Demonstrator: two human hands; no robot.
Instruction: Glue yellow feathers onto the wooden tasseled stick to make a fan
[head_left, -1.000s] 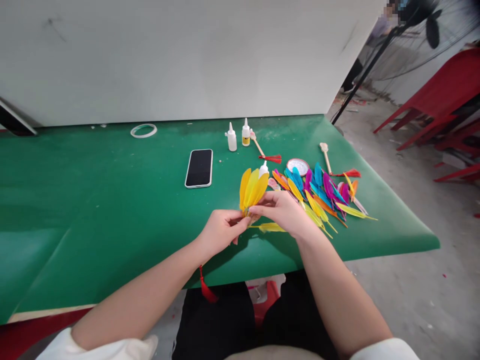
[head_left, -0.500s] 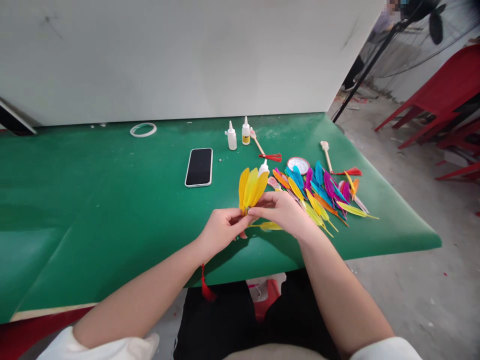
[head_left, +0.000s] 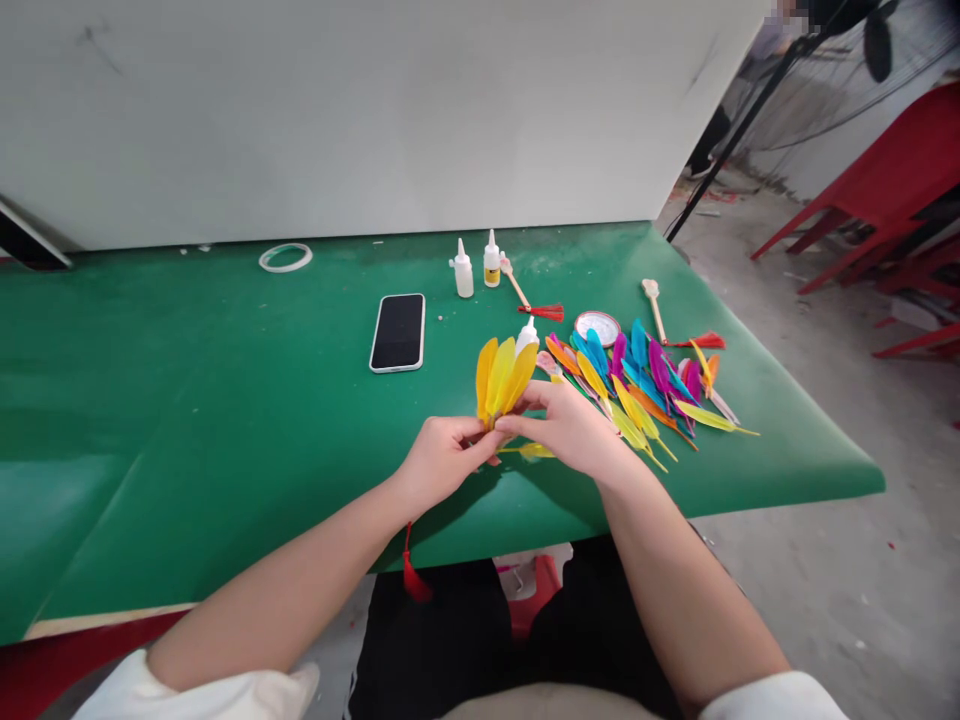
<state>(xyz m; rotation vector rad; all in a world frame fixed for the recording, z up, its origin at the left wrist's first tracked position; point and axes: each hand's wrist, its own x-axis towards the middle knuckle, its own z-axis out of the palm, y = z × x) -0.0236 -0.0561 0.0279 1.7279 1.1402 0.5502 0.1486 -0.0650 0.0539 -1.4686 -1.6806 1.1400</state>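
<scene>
Yellow feathers (head_left: pixel 501 376) stand upright in a small fan between my two hands, above the green table. My left hand (head_left: pixel 448 452) is closed around their lower ends. From the other side, my right hand (head_left: pixel 553 425) pinches the same base, thumb and fingers pressed together. What joins the feathers at the bottom is hidden by my fingers. Below my left wrist a red tassel (head_left: pixel 411 575) hangs past the table edge. One more yellow feather (head_left: pixel 531 451) lies beneath my right hand. To the right spreads a pile of coloured feathers (head_left: pixel 645 385).
Two small squeeze bottles (head_left: pixel 463 272) stand at the back, and another bottle (head_left: pixel 527 338) is behind the feathers. A phone (head_left: pixel 397 333), a tape ring (head_left: pixel 286 258), a round dish (head_left: pixel 597 328) and tasselled wooden sticks (head_left: pixel 655 312) lie on the green table (head_left: pixel 247 400). Red chairs (head_left: pixel 885 170) are at right.
Both hands keep nearly the same place and grip on the yellow feathers. The right fingers have shifted very slightly, and the whole view has moved a touch.
</scene>
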